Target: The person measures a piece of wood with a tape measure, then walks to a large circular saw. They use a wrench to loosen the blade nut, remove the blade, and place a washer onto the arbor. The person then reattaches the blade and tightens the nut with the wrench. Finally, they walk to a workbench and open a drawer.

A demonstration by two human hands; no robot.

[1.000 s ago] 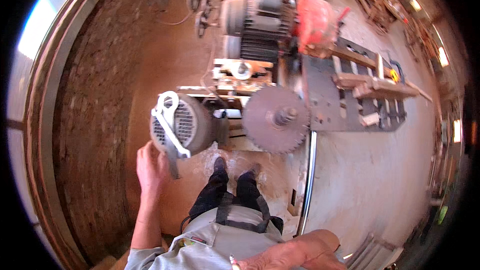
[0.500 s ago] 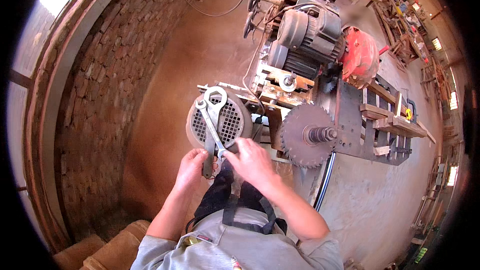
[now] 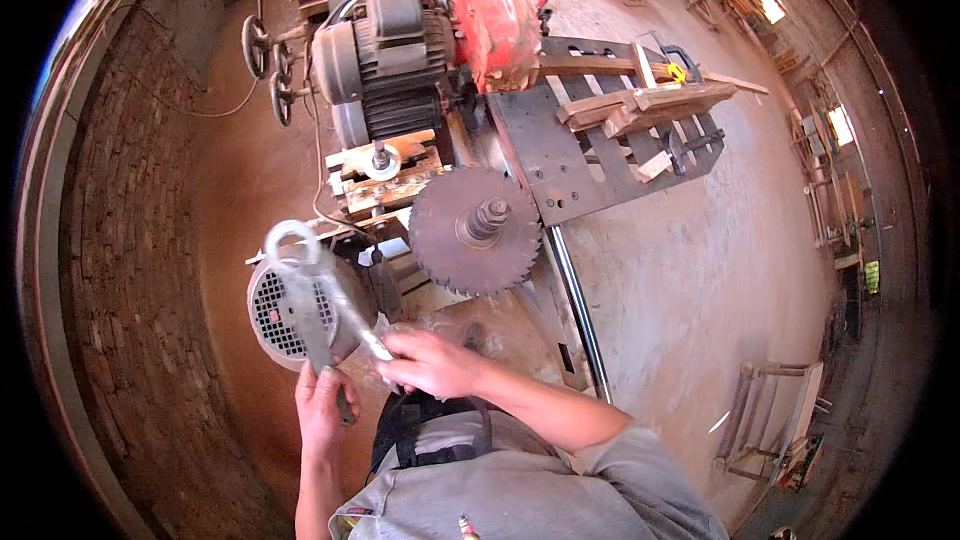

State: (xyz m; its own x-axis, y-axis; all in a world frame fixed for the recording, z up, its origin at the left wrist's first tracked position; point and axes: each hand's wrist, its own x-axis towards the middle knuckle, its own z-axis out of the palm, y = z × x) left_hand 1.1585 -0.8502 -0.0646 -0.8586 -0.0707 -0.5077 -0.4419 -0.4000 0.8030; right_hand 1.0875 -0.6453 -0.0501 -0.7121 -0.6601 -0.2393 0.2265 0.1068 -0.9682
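Observation:
My left hand [image 3: 322, 402] is closed round the handle of a big flat ring-headed wrench [image 3: 312, 322], its head pointing away from me. My right hand [image 3: 432, 365] grips the near end of a slimmer open-end wrench [image 3: 352, 315]. Both wrenches are blurred, and the slim one's far end overlaps the big one's head, so I cannot tell if they touch. Behind them sits a motor with a square-holed grille cover [image 3: 268, 312]. A toothed circular saw blade [image 3: 440, 230] on a threaded shaft [image 3: 487, 220] stands just beyond my right hand.
A larger motor [image 3: 400, 50] with a red guard [image 3: 495, 35] rises at the back, beside handwheels [image 3: 256, 47]. Wooden pieces [image 3: 660, 105] lie on a slotted dark metal table [image 3: 590, 175]. A steel rail [image 3: 580, 310] runs along the right. A brick wall [image 3: 130, 290] stands left.
My view has turned right, so the machine sits further left in the picture. Both hands keep hold of their wrenches; my right hand has drawn slightly away from my left.

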